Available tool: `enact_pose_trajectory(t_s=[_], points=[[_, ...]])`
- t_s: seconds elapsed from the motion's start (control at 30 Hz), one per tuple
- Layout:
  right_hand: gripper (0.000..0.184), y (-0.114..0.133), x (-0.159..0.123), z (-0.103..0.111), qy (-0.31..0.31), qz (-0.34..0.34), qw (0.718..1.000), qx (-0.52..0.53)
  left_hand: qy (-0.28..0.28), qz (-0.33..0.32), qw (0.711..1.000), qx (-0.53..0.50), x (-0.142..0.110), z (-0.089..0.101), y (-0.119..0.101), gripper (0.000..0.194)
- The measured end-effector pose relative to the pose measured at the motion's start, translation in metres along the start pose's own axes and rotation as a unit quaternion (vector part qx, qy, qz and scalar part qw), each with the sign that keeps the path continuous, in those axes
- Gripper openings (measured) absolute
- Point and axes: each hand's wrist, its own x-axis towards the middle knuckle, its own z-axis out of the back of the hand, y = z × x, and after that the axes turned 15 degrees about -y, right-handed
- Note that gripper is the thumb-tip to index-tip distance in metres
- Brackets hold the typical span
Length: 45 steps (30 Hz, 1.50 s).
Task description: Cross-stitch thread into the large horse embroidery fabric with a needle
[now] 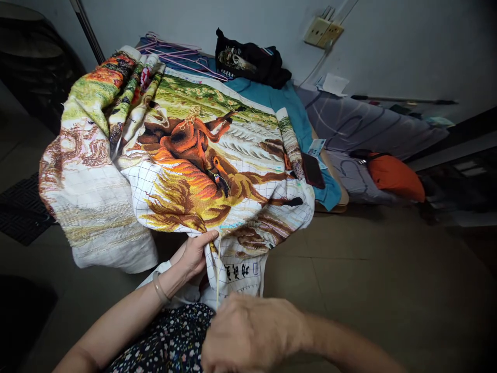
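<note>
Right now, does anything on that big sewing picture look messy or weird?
A little: loose yellowish thread lies tangled on the stitched cloth instead of being sewn in. I can't see anything torn or spilled.

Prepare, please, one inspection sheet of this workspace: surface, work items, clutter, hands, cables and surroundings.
Surface: smooth teal cloth, partly covered by the work.
Work items: large multicoloured stitched fabric, draped over the near edge; thin pale-yellow thread, straight.
Clutter: thin pink hangers, black cloth bag, dark flat rectangular object.
Hands: left hand pinches the fabric's near edge; right hand, closed and blurred, appears to hold the thread.
Cables: thin pale cable below the cream wall socket.
Surroundings: pale wall, grey tiled floor, rounded orange item.
</note>
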Motion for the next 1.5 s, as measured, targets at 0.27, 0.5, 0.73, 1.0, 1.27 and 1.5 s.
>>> enact_pose_trajectory(t_s=[0.27, 0.5, 0.73, 1.0, 1.27, 1.5], points=[[0.015, -0.03, -0.003, 0.026, -0.158, -0.301, 0.923, -0.179, 0.021, -0.038, 0.999, -0.004, 0.0, 0.0, 0.001, 0.043], [0.019, -0.066, -0.015, 0.028, -0.212, -0.362, 0.879, -0.227, 0.015, -0.044, 0.999, 0.0, 0.0, -0.002, 0.001, 0.047], [0.02, -0.066, -0.012, 0.028, -0.182, -0.358, 0.876, -0.267, 0.008, -0.035, 0.999, -0.006, 0.001, -0.002, 0.001, 0.04], [0.015, -0.053, 0.004, 0.035, -0.04, -0.352, 0.854, -0.38, 0.002, -0.027, 1.0, -0.005, 0.002, 0.001, 0.003, 0.038], [0.01, -0.077, 0.003, 0.056, -0.007, -0.217, 0.872, -0.438, 0.023, -0.053, 0.998, -0.007, 0.002, -0.001, 0.003, 0.037], [0.015, -0.09, -0.003, 0.055, -0.049, -0.164, 0.888, -0.427, 0.016, -0.057, 0.998, -0.012, 0.003, 0.0, 0.004, 0.037]])
